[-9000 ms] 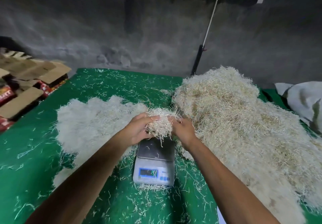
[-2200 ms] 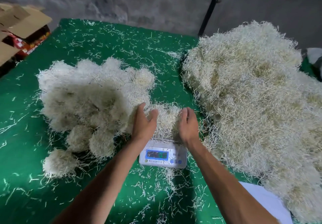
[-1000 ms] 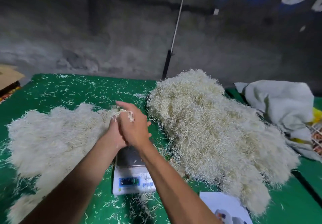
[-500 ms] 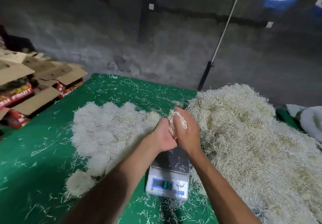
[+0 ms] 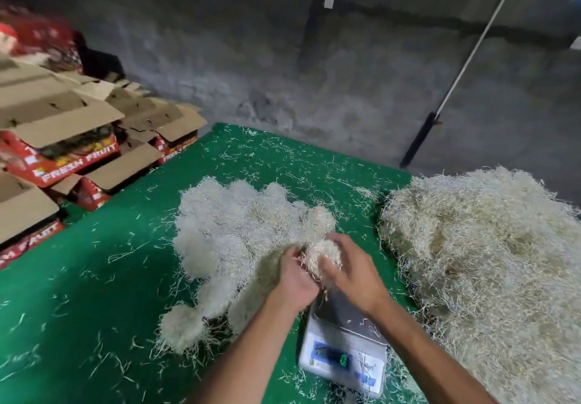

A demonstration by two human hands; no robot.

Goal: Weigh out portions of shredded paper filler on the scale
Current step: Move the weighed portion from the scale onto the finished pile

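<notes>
Two hands on one wad, scale pan bare

Both hands cup the same clump of shredded paper filler (image 5: 322, 257). Your left hand (image 5: 295, 277) curls under and behind it; your right hand (image 5: 352, 273) wraps over the front, fingers bent round the wad. Looks like you're compressing it into a ball so loose strands don't trail off.

Clump sits above the far edge of the scale (image 5: 342, 344), not resting on it. Pan (image 5: 341, 312) shows only a few stray shreds; display (image 5: 330, 356) lit, digits too blurred to read. Judging by the bare pan, this portion is off the scale and headed left.

Left of the scale: the weighed pile (image 5: 239, 240), made of rounded tufts, w/ one separate ball (image 5: 180, 328) at its near end. Right: the bulk heap (image 5: 490, 265), looser, yellower, much bigger. Scale sits between them, prob. so supply comes from the right and done portions go left w/o crossing.

Green table cover (image 5: 94, 293) littered w/ shreds. Fruit cartons (image 5: 66, 152) stacked beyond its left edge, flaps open, prob. where the portions end up.

Watch: light filler sheds easily; keep the wad tight till it's set down.
</notes>
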